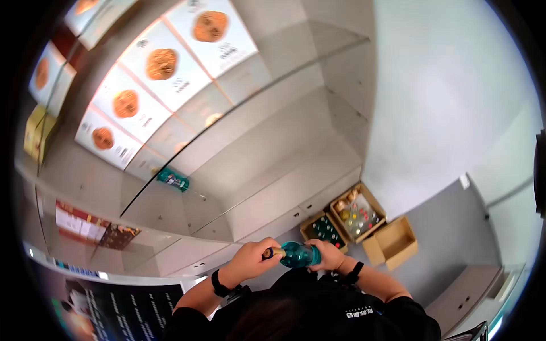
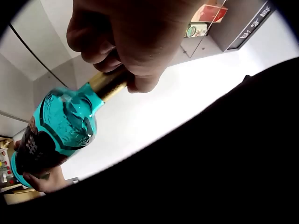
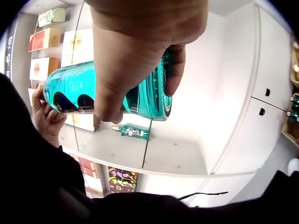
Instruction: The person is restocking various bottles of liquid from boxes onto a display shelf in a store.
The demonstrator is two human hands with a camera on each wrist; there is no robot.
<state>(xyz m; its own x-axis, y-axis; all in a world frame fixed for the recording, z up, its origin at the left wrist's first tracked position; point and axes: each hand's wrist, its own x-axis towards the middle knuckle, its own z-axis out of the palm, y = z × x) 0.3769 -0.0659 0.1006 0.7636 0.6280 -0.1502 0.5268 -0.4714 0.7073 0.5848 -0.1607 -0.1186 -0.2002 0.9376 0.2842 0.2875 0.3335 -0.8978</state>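
1. The bottle (image 1: 296, 255) is held off any support, in front of the person's black shirt (image 1: 324, 307), directly between the two hands.
2. Its long axis runs crosswise to the body: gold cap (image 2: 108, 85) toward the left, base toward the right. Whether it is quite level, I cannot tell.
3. The left hand (image 1: 250, 262) grasps the cap end, its fingers curled round the gold part.
4. The right hand (image 1: 328, 255) grips the base end, thumb and fingers wrapped round the glass. Both hands touch the bottle, so neither is nearer; each has its own end, with the shoulder of the glass showing between them.
5. Ahead stands a display case with glass shelves. A second teal bottle (image 1: 173, 179) appears to lie on its side on a shelf (image 3: 180, 158), well apart from the hands.
6. White boxes (image 1: 162, 65) with round pictures stand in a row, higher up and to the left.
7. Ahead and to the right, on the grey floor (image 1: 435, 233), sit a carton of dark bottles (image 1: 324, 232), a carton of mixed-colour caps (image 1: 357, 214) and an open carton (image 1: 397, 242), beside the white cabinet doors (image 3: 275, 56).
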